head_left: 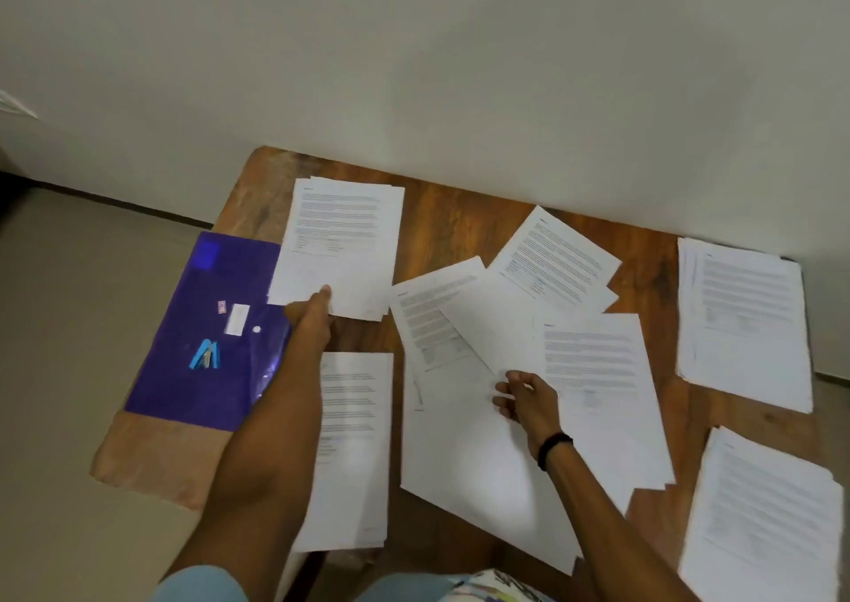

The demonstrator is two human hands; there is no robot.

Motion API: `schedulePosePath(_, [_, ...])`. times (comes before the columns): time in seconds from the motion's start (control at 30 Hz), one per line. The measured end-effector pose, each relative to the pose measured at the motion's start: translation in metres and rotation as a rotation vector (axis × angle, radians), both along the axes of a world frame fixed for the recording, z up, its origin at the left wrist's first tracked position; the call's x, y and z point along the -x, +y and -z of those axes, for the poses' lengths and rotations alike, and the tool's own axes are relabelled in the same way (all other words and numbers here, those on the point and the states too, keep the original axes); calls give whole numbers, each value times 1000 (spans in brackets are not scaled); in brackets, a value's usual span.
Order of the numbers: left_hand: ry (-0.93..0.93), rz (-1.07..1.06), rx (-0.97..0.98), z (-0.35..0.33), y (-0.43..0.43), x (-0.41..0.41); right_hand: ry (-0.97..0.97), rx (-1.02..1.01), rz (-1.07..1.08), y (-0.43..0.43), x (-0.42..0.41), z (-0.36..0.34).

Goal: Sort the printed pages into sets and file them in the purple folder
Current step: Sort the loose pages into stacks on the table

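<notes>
While the pages are only partly sorted, the person's left hand [313,314] is lying at the near edge of the far-left stack of white printed pages [340,242]. The thumb is pressing on top and the other fingers are tucked below, so it seems to be pinching that edge, though blur is making the exact grip hard to read. Such a hold is probably serving to square the stack or to steady it.

The right hand [524,397], wearing a black wristband [555,449], is curling its fingers round the near corner of a blank-side white sheet [478,325]. That sheet is lying slantwise over the loose centre pages [430,321], and the corner grip is most likely letting the person turn it over and read it before it joins a set.

The brown wood-grain table [460,229] is carrying further piles, each kept apart from its neighbours, which I judge to be the sets taking shape. Among them are a near-left stack [356,449], a centre-right stack [602,394], a far-right stack [745,321] and a near-right stack [772,523].

The translucent purple plastic folder [184,371] is lying flat along the table's left edge, just beside the far-left stack and under the left forearm, with no pages filed in it that I can make out. A small blue stapler [205,355] and a small white box [238,319] are resting on top of it, probably parked there to stay within reach while leaving the wood free for sorting.
</notes>
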State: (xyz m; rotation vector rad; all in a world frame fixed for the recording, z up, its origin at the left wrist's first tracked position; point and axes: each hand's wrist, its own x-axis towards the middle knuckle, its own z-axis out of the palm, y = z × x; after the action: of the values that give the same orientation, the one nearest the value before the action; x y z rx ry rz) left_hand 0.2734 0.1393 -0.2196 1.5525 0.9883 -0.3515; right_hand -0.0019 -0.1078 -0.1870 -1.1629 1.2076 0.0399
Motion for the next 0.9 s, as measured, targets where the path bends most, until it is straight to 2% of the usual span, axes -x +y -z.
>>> schedulePosePath(0.1, [148,106,-398,-9,-3,11,15,50,15,-11,8,0])
schedulePosePath(0.13, [118,114,-496,-15,-10,21,36,112,18,-16,12,0])
schedulePosePath(0.2, [-71,181,-629,-24,-27,47,165,333,-12,-31,22,6])
schedulePosePath(0.23, [-144,238,-603,-24,-38,65,243,437,-8,-41,29,8])
schedulePosePath(0.33, [-173,514,-379,-19,-76,127,461,655,38,-71,57,20])
schedulePosePath(0.4, [-169,694,-275,-7,-95,163,698,653,-20,-84,78,28])
schedulePosePath(0.47, [-106,860,-205,4,-112,196,832,573,-34,-89,98,34])
schedulePosePath(0.6, [-55,1026,-78,6,-146,250,790,470,-39,-90,122,45])
schedulePosePath(0.73, [-59,1099,-77,3,-167,277,763,580,-116,-88,135,42])
schedulePosePath(0.9, [-16,1104,-58,-8,-191,284,391,723,241,-90,128,16])
